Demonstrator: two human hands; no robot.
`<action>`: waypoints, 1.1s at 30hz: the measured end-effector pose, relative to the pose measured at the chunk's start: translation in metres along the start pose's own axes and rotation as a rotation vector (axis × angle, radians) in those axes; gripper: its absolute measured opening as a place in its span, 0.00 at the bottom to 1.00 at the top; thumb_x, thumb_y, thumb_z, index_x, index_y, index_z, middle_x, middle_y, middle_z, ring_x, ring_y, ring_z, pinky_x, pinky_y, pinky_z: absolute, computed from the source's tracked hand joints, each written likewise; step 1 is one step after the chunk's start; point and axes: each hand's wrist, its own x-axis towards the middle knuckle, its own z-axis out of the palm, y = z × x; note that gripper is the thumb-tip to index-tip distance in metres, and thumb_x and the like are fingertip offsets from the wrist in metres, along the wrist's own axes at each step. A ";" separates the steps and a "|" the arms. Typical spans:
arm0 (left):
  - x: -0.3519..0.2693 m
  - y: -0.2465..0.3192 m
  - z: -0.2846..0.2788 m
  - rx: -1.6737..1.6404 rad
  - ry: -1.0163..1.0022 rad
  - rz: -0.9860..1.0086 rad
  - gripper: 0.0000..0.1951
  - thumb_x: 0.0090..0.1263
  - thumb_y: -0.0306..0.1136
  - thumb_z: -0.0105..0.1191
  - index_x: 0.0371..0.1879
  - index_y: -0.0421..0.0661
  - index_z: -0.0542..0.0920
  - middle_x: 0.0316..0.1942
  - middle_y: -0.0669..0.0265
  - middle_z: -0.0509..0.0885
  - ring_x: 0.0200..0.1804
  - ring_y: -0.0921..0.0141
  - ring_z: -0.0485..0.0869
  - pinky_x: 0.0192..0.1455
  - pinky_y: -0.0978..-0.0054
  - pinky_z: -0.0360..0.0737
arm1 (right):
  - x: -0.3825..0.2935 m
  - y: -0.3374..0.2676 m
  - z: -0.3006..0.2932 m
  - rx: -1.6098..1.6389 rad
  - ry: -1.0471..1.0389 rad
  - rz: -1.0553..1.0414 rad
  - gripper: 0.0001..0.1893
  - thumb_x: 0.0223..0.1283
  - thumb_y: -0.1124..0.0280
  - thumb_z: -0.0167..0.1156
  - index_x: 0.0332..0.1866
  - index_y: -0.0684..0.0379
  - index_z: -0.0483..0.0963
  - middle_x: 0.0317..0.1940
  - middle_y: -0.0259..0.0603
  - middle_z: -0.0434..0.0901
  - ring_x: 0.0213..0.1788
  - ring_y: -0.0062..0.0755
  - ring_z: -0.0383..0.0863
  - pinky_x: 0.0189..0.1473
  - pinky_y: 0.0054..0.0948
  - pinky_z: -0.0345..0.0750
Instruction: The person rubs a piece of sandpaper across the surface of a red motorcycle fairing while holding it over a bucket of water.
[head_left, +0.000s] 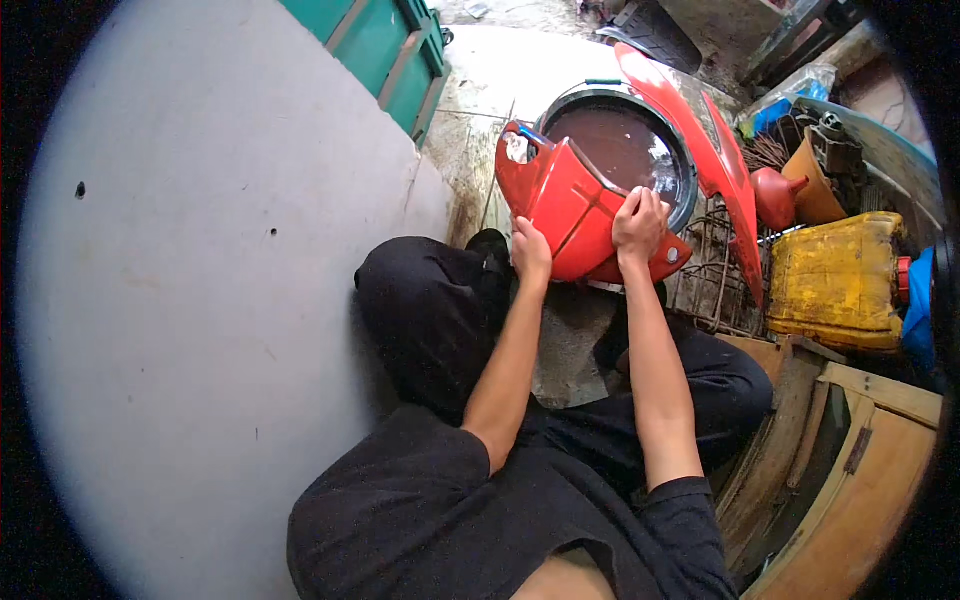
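A red plastic motorcycle body panel (574, 214) is tilted over my shins, against the near side of a dark bucket (691, 176). It looks wet and glossy, with a cross-shaped groove and an opening at its upper left. My left hand (531, 251) grips its lower left edge, thumb on the face. At the panel's upper right edge, the fingers of my right hand (642, 225) are curled tightly; what lies inside them is hidden. Murky brown water (607, 139) fills much of the bucket. A second, long red panel (716, 161) leans along the bucket's right side.
A pale wall (225, 262) runs close along my left, with a green metal panel (390, 60) beyond. To the right are a wire rack (705, 270), a red funnel (776, 196), a yellow jerrycan (836, 281) and a wooden frame (862, 465).
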 end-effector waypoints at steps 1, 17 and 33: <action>0.027 -0.004 -0.003 -0.094 -0.007 -0.040 0.35 0.80 0.55 0.27 0.68 0.35 0.71 0.67 0.44 0.73 0.67 0.46 0.74 0.69 0.56 0.69 | 0.001 -0.007 0.000 0.006 -0.007 -0.001 0.16 0.72 0.62 0.47 0.34 0.61 0.76 0.35 0.49 0.79 0.43 0.54 0.76 0.50 0.47 0.73; 0.048 0.023 -0.021 -0.594 -0.106 -0.006 0.37 0.81 0.56 0.27 0.69 0.30 0.68 0.66 0.47 0.76 0.69 0.53 0.74 0.72 0.59 0.67 | -0.002 -0.017 0.002 0.013 0.039 0.007 0.15 0.71 0.63 0.46 0.34 0.61 0.76 0.35 0.48 0.80 0.41 0.54 0.76 0.49 0.46 0.72; -0.044 0.005 0.007 0.451 0.106 0.590 0.31 0.82 0.42 0.30 0.77 0.32 0.53 0.80 0.44 0.49 0.80 0.43 0.48 0.82 0.55 0.45 | -0.003 -0.008 0.002 0.015 0.029 -0.009 0.14 0.70 0.63 0.49 0.36 0.60 0.78 0.36 0.46 0.81 0.43 0.53 0.76 0.50 0.47 0.73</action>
